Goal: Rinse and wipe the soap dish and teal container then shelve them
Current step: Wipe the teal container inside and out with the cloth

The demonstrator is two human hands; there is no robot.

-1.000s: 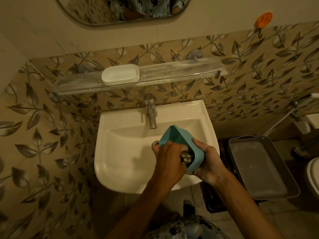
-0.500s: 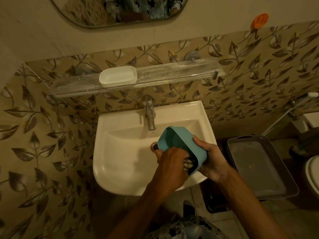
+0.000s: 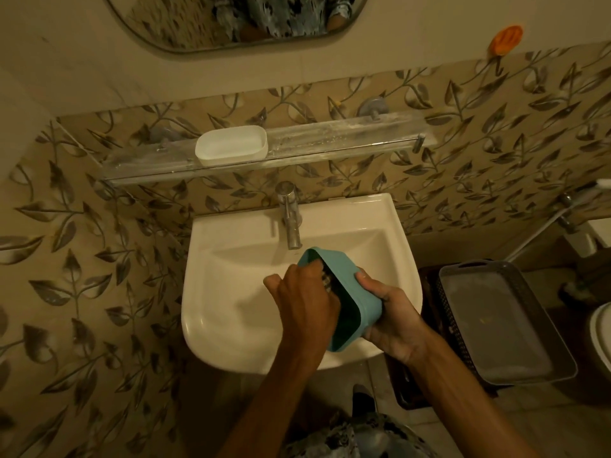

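Over the white sink (image 3: 231,325) I hold the teal container (image 3: 360,302) tilted on its side, its opening facing left. My right hand (image 3: 391,320) grips its right wall from outside. My left hand (image 3: 304,299) is closed on a small dark scrubber (image 3: 326,280), its fingers pushed inside the container's opening. The white soap dish (image 3: 231,145) stands on the clear glass shelf (image 3: 347,140) above the tap, left of its middle.
A chrome tap (image 3: 291,216) stands at the back of the sink, just above the container. A grey plastic tray (image 3: 496,322) rests on a dark basket to the right. A mirror (image 3: 231,18) hangs above, and an orange hook (image 3: 506,39) sticks to the wall.
My left hand has slid up from the container's lower end to its upper end, still inside it. The container has tilted slightly; the view has shifted a little.
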